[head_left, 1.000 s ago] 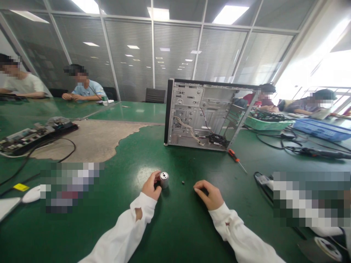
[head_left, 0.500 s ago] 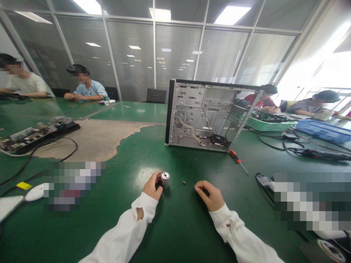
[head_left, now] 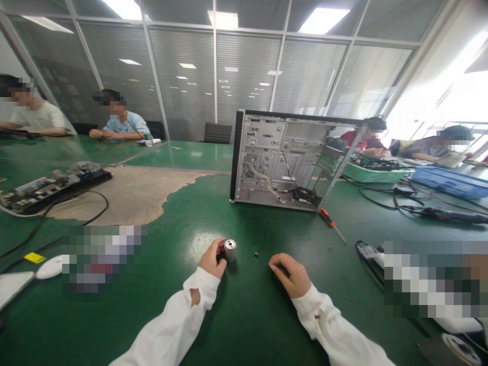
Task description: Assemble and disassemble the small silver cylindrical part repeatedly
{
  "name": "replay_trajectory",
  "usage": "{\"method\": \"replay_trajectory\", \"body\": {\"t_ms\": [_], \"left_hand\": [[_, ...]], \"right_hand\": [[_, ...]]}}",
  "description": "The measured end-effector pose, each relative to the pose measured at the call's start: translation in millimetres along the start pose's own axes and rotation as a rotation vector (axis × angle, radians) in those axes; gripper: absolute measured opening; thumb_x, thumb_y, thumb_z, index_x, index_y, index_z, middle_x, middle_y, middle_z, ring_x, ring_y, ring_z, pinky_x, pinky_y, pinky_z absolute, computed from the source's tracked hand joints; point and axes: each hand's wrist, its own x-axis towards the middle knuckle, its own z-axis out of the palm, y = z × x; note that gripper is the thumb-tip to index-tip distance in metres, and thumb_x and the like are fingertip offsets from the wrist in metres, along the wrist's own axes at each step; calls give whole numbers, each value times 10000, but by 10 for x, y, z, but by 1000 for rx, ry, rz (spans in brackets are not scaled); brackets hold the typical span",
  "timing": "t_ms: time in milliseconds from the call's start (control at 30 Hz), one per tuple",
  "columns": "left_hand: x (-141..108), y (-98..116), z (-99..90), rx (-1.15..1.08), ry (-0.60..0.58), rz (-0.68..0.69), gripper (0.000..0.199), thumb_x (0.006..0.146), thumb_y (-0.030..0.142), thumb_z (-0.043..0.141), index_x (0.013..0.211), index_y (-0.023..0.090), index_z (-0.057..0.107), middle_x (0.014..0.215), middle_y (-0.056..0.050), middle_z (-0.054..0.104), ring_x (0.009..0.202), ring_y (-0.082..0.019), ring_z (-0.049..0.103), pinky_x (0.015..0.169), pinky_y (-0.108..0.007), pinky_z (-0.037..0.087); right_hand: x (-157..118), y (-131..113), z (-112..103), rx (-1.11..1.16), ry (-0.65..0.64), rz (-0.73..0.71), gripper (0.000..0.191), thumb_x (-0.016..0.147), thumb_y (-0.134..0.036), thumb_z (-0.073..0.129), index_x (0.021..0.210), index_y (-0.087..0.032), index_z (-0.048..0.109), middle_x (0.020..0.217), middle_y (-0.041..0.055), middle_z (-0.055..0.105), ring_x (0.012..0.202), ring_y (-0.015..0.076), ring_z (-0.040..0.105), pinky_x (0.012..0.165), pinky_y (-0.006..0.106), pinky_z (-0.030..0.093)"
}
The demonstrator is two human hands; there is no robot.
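Observation:
My left hand (head_left: 213,258) curls around a small silver cylindrical motor (head_left: 230,250) that stands upright on the green table, its top with dark holes facing up. To the right of the motor lies a tiny dark metal part (head_left: 256,254), touched by neither hand. My right hand (head_left: 291,274) rests on the tabletop beyond that part, fingers bent and tips brought together against the thumb. Whatever may be between those fingertips is hidden or too small to make out.
An open computer case (head_left: 290,157) stands ahead, with an orange-handled screwdriver (head_left: 327,217) by its corner. Green (head_left: 377,175) and blue (head_left: 450,183) baskets and cables are at right. A circuit assembly (head_left: 53,188) sits at left. Several people sit around the table.
My right hand has shifted very slightly, its fingertips drawing a little down and left. My left hand and the motor stay where they were.

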Motion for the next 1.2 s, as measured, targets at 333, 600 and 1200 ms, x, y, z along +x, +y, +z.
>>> {"method": "replay_trajectory", "body": {"t_ms": [333, 600, 1200], "left_hand": [[-1, 17, -2, -3, 5, -1, 538, 533, -8, 383, 1041, 168, 421, 994, -58, 574, 894, -157, 548, 789, -302, 421], [7, -29, 12, -28, 13, -1, 548, 527, -19, 390, 1039, 174, 425, 987, -53, 576, 891, -155, 547, 795, -298, 421], [50, -78, 48, -120, 42, -62, 518, 523, -27, 395, 1005, 155, 443, 899, -51, 587, 853, -160, 560, 792, -297, 436]], "right_hand": [[-10, 37, 15, -62, -10, -136, 109, 774, -171, 404, 752, -197, 508, 743, 30, 588, 744, 152, 528, 668, 292, 393], [-15, -4, 27, -96, 4, -137, 102, 778, -177, 398, 752, -200, 494, 735, 32, 575, 729, 154, 522, 659, 297, 385], [6, -132, 189, -102, 264, -94, 126, 764, -242, 442, 649, -197, 467, 677, 13, 574, 685, 140, 532, 645, 284, 374]]}}
